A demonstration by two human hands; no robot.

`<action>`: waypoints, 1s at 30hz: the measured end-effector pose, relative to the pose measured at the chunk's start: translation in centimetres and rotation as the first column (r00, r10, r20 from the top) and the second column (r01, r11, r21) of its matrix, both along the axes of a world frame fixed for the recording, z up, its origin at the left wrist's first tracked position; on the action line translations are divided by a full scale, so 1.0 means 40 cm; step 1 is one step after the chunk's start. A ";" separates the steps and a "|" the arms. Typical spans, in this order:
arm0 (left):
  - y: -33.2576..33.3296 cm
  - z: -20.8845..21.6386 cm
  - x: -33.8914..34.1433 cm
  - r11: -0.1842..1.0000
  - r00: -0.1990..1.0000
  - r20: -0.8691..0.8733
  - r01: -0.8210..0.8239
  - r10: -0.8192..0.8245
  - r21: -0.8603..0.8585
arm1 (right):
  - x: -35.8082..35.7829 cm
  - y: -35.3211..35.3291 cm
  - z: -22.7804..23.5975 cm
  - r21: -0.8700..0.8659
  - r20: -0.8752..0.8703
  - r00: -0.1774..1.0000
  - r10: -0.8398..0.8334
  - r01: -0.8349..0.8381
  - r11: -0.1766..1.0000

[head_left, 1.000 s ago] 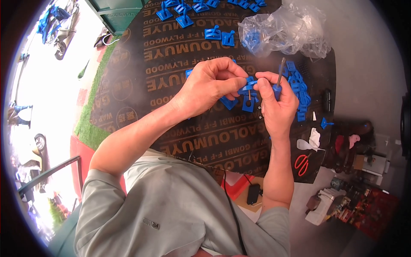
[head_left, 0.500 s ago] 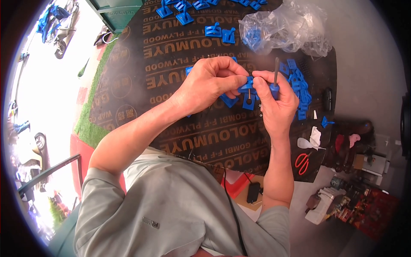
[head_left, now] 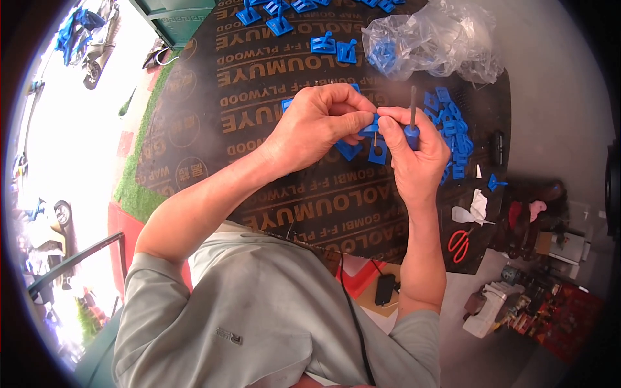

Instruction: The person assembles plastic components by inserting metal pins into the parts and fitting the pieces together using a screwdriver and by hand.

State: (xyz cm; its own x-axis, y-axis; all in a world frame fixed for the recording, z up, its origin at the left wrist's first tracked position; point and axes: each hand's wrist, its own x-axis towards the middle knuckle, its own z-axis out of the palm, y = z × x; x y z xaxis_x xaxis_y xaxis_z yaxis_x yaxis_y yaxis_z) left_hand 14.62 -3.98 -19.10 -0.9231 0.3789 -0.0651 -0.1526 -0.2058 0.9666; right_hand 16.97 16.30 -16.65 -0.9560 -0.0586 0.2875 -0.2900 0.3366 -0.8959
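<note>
My left hand (head_left: 314, 123) pinches a small blue plastic part (head_left: 369, 129) between thumb and fingers. A thin brass-coloured pin or screw (head_left: 376, 140) points down from that part. From the other side, the thumb and forefinger of my right hand (head_left: 419, 155) meet at the same part. Tucked in the right hand is a screwdriver (head_left: 412, 134) with a blue handle, its dark shaft pointing up and away. Below my fingertips a flat blue plate with a round hole (head_left: 377, 154) lies on the table, beside another blue piece (head_left: 348, 150).
Loose blue parts (head_left: 455, 136) are heaped on the right of the dark plywood table (head_left: 310, 213). A clear plastic bag (head_left: 436, 45) lies at the far right, and blue pieces with upright levers (head_left: 279, 26) at the far side. Red-handled scissors (head_left: 458, 246) rest near the right edge.
My right hand has shifted slightly left, and the screwdriver's shaft stands more upright. Both hands stay at the blue part.
</note>
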 end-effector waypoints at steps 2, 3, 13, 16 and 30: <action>0.004 -0.001 0.001 1.000 1.000 -0.001 -0.002 0.002 0.018 | 0.002 0.000 -0.001 0.000 0.006 1.000 -0.001 0.001 1.000; 0.006 0.002 0.005 1.000 1.000 -0.005 -0.019 0.019 0.008 | 0.003 0.000 -0.001 0.001 0.011 1.000 -0.003 0.003 1.000; 0.001 0.004 0.004 0.995 0.992 0.126 0.011 -0.023 0.097 | -0.003 -0.004 0.007 0.025 0.024 1.000 -0.016 0.016 1.000; -0.007 0.029 0.002 0.995 0.984 0.162 0.067 -0.078 0.071 | -0.015 0.000 0.000 0.010 -0.087 0.995 0.038 -0.038 0.999; -0.009 0.034 -0.011 0.986 0.992 0.127 -0.003 -0.018 0.169 | -0.002 0.026 0.022 -0.095 0.028 0.998 -0.049 0.052 0.994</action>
